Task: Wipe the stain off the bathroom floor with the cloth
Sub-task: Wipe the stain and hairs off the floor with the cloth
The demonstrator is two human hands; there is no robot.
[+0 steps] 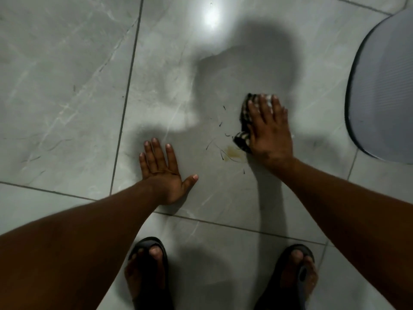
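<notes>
The right hand (269, 130) lies flat, fingers spread, pressing the soft striped dark-and-white cloth (244, 121) just beside the small yellow-brown stain (233, 153) on the grey tile floor (67, 86). It looks light and floppy (press its middle). The left hand (164, 171) rests open, holding nothing.

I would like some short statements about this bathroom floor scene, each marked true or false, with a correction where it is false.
1. The right hand presses a striped cloth flat on the floor. True.
2. The cloth fully covers the stain. False: the yellowish stain shows beside the cloth's near edge, toward the left hand.
3. The left hand holds a second cloth. False: it lies open and empty on the tile, fingers spread.
4. Dark hairs lie on the tile near the stain. True.
5. The person is barefoot. False: both feet wear dark sandals.
</notes>
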